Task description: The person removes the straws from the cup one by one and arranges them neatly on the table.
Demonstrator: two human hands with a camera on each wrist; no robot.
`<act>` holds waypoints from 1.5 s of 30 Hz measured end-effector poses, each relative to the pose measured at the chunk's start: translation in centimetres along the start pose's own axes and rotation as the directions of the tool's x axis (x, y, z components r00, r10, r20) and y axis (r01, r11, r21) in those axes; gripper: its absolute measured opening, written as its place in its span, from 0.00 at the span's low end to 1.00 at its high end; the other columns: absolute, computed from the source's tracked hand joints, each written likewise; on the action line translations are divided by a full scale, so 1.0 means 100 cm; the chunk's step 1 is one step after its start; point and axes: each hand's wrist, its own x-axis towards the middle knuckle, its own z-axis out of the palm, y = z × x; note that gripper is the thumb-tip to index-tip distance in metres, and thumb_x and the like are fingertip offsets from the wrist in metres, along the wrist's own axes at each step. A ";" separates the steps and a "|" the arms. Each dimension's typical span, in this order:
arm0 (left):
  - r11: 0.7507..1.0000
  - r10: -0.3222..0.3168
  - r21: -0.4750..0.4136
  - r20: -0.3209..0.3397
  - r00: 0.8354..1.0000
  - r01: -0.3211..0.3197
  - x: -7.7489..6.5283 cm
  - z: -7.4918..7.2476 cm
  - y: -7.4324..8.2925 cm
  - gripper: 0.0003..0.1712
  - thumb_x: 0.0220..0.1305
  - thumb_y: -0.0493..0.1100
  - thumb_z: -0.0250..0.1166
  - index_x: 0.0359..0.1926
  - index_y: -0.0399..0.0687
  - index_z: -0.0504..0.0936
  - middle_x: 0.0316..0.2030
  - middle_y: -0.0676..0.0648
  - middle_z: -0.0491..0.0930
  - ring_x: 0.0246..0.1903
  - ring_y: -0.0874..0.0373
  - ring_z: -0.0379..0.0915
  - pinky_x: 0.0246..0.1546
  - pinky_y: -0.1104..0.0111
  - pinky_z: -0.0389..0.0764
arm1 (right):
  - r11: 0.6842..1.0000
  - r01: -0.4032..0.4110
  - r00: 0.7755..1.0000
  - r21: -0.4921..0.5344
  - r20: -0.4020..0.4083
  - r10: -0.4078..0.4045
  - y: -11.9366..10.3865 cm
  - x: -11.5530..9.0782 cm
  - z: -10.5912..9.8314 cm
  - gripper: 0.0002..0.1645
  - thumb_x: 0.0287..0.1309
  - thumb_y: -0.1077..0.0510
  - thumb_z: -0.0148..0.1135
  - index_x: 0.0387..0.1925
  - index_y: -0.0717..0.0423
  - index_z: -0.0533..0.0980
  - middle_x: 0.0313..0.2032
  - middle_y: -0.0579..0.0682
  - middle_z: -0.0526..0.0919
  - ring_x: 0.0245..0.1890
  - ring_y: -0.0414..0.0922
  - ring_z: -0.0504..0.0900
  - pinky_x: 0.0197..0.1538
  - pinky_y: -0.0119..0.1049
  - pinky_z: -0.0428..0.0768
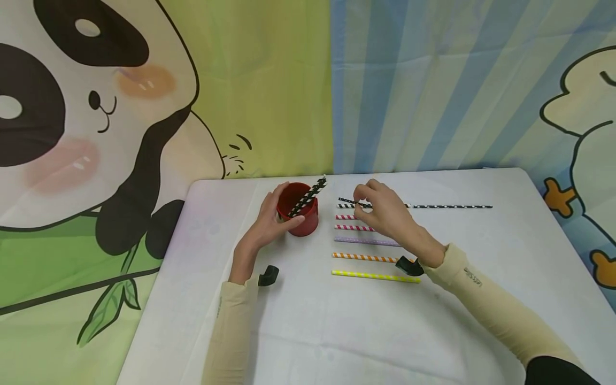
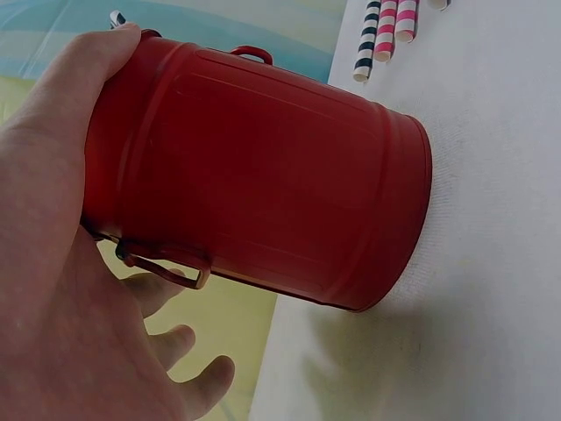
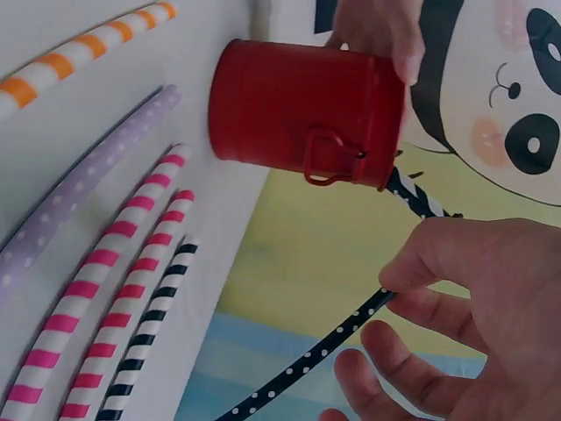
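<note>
My left hand (image 1: 269,216) holds a small red metal bucket (image 1: 308,220) by its rim, thumb on the near side. Small side handles show on the bucket (image 2: 263,175) in the left wrist view. Black-and-white patterned paper straws (image 1: 308,198) lean inside it and stick out over the rim. Right of the bucket, my right hand (image 1: 385,211) pinches a black paper straw with white dots (image 3: 307,360) between thumb and index finger. That hand is above the far end of a row of straws, hiding parts of several.
Below the right hand lie a black-and-white striped straw (image 1: 345,206), two pink-striped straws (image 1: 353,228), a purple dotted straw (image 1: 366,241), an orange-striped straw (image 1: 363,257) and a yellow one (image 1: 375,276) on the white table (image 1: 337,331). Another black-and-white straw (image 1: 452,206) extends rightward.
</note>
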 end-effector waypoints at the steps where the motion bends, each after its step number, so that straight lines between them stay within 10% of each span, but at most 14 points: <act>1: 1.000 -0.001 -0.001 -0.001 1.000 0.001 0.000 0.000 0.000 0.53 0.56 0.65 0.72 0.75 0.81 0.50 0.70 0.54 0.60 0.73 0.53 0.49 0.64 0.43 0.72 | 1.000 0.005 1.000 -0.031 0.008 -0.005 0.001 -0.001 0.000 0.06 0.58 0.61 0.60 0.38 0.52 0.79 0.39 0.53 0.79 0.38 0.52 0.77 0.42 0.45 0.76; 15: 1.000 0.014 -0.015 -0.008 1.000 -0.014 -0.001 0.001 -0.002 0.53 0.55 0.65 0.72 0.75 0.80 0.51 0.70 0.54 0.61 0.73 0.54 0.50 0.65 0.43 0.71 | 0.965 0.088 0.996 -0.248 -0.009 -0.093 0.022 -0.018 0.006 0.07 0.55 0.64 0.62 0.36 0.53 0.77 0.35 0.53 0.78 0.29 0.53 0.72 0.31 0.45 0.71; 45: 0.999 0.024 -0.026 -0.007 1.000 -0.024 0.000 0.001 0.001 0.53 0.56 0.63 0.73 0.75 0.79 0.51 0.68 0.52 0.62 0.68 0.55 0.57 0.61 0.49 0.76 | 0.910 -0.024 0.998 -0.414 0.045 0.047 0.093 -0.054 -0.024 0.09 0.53 0.64 0.63 0.38 0.55 0.75 0.37 0.58 0.77 0.33 0.58 0.74 0.33 0.51 0.71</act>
